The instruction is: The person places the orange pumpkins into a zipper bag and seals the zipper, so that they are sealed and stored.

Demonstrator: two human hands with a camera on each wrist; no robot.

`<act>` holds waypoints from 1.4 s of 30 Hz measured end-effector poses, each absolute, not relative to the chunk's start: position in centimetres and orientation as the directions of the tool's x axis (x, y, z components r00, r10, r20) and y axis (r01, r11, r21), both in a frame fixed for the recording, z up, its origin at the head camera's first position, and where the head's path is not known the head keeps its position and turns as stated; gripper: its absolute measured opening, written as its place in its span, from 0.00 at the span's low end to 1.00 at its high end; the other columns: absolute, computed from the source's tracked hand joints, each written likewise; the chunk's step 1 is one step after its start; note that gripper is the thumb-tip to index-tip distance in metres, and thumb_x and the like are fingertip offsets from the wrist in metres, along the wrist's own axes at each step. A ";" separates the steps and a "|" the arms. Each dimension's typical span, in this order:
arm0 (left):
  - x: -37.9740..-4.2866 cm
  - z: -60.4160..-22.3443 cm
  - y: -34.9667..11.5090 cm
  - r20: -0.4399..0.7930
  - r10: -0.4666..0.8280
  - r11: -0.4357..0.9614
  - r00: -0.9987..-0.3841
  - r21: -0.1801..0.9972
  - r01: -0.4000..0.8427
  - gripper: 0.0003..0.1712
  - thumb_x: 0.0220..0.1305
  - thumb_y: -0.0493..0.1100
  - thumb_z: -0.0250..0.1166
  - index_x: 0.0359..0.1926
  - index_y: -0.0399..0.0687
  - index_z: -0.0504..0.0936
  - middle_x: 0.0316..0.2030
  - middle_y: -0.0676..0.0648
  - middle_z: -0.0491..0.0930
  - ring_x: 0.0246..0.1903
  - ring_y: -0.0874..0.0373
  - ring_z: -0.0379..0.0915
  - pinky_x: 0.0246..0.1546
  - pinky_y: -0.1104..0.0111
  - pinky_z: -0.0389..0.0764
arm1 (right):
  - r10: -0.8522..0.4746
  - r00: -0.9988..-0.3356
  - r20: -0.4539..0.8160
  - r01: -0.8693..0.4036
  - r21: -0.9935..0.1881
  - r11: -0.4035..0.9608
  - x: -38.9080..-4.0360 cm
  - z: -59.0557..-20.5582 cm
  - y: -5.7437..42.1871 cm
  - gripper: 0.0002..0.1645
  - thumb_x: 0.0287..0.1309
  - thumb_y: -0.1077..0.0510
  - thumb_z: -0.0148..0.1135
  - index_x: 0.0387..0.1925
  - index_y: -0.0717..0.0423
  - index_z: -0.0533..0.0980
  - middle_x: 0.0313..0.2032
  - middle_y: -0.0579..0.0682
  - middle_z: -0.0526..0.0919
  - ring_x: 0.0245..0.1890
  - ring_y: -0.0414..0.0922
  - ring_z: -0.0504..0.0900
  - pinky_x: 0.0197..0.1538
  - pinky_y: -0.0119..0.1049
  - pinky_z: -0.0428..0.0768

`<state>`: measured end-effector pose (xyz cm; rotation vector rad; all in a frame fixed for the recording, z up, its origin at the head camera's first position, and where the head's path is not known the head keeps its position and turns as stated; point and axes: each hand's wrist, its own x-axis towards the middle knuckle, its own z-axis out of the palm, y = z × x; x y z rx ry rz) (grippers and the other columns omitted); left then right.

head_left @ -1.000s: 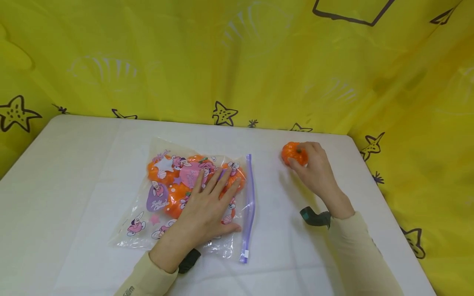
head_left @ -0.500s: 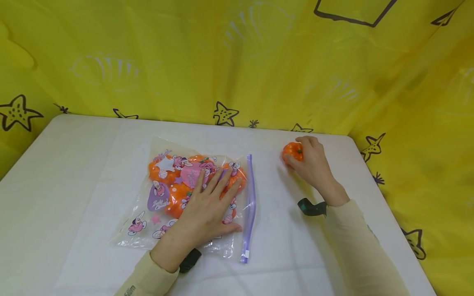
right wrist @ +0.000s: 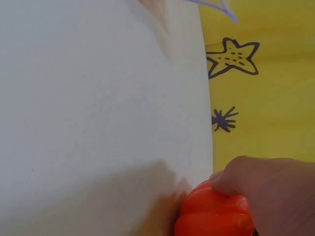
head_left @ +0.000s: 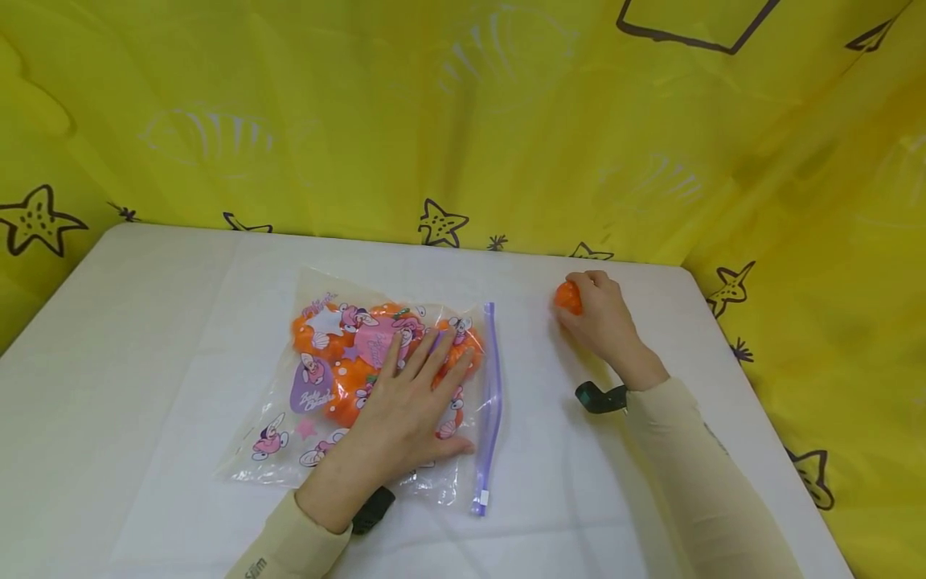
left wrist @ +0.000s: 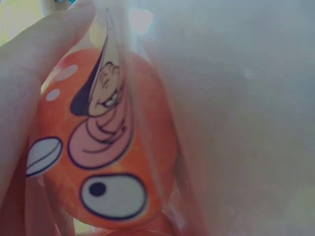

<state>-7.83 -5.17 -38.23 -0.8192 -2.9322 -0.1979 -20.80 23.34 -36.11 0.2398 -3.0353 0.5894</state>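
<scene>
A clear zip bag [head_left: 253, 462] with pink cartoon prints and a purple zip edge [head_left: 493, 386] lies flat on the white table, with several orange pumpkins inside. My left hand [head_left: 401, 414] rests on top of it, palm down and fingers spread. In the left wrist view, one orange pumpkin [left wrist: 152, 123] shows close up through the printed plastic. Toward the back right, my right hand [head_left: 606, 323] grips a small glossy orange pumpkin [head_left: 567, 297], its ribbed side showing in the right wrist view, pumpkin [right wrist: 209, 214]. Whether it touches the table I cannot tell.
The white table [head_left: 174, 322] has its far edge against a yellow curtain [head_left: 347, 121] printed with starfish and shells. The curtain also runs along the right side. A dark wrist-camera piece [head_left: 600, 397] sticks out below the right hand.
My right hand turns and shifts slightly left over the pumpkin, covering more of it and hiding its green stem. The left hand and the bag stay in place.
</scene>
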 end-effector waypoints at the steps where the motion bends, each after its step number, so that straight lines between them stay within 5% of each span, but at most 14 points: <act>1: -7.8 -38.2 -5.1 0.121 0.510 0.848 -0.852 0.099 0.521 0.62 0.47 0.79 0.64 0.78 0.58 0.54 0.79 0.43 0.47 0.79 0.45 0.38 0.76 0.41 0.32 | -0.144 -0.987 0.070 -0.160 -0.365 0.917 -20.8 -36.2 23.4 0.29 0.61 0.59 0.61 0.61 0.67 0.69 0.62 0.71 0.66 0.58 0.66 0.68 0.60 0.61 0.77; 11: -7.7 -38.2 -5.2 0.123 0.509 0.846 -0.852 0.109 0.522 0.62 0.47 0.79 0.64 0.78 0.58 0.54 0.79 0.43 0.47 0.79 0.44 0.38 0.76 0.40 0.35 | -0.152 -0.988 -0.011 -0.136 -0.399 0.907 -21.0 -36.4 23.7 0.30 0.61 0.60 0.62 0.64 0.61 0.66 0.66 0.69 0.62 0.61 0.67 0.66 0.63 0.62 0.74; 25: -7.8 -38.2 -5.1 0.123 0.510 0.843 -0.851 0.122 0.523 0.62 0.48 0.79 0.64 0.78 0.59 0.55 0.79 0.43 0.47 0.79 0.44 0.40 0.76 0.40 0.34 | -0.216 -0.959 0.183 -0.273 -0.395 0.877 -20.6 -36.1 24.0 0.25 0.56 0.63 0.63 0.56 0.64 0.73 0.59 0.67 0.72 0.54 0.64 0.73 0.58 0.60 0.78; 42: -7.8 -38.1 -5.2 0.125 0.507 0.845 -0.853 0.123 0.520 0.61 0.48 0.78 0.65 0.77 0.58 0.55 0.79 0.43 0.48 0.79 0.44 0.40 0.76 0.40 0.33 | -0.234 -0.955 0.183 -0.293 -0.439 0.849 -17.9 -34.5 23.4 0.23 0.57 0.63 0.67 0.55 0.60 0.74 0.60 0.63 0.73 0.54 0.61 0.73 0.58 0.60 0.77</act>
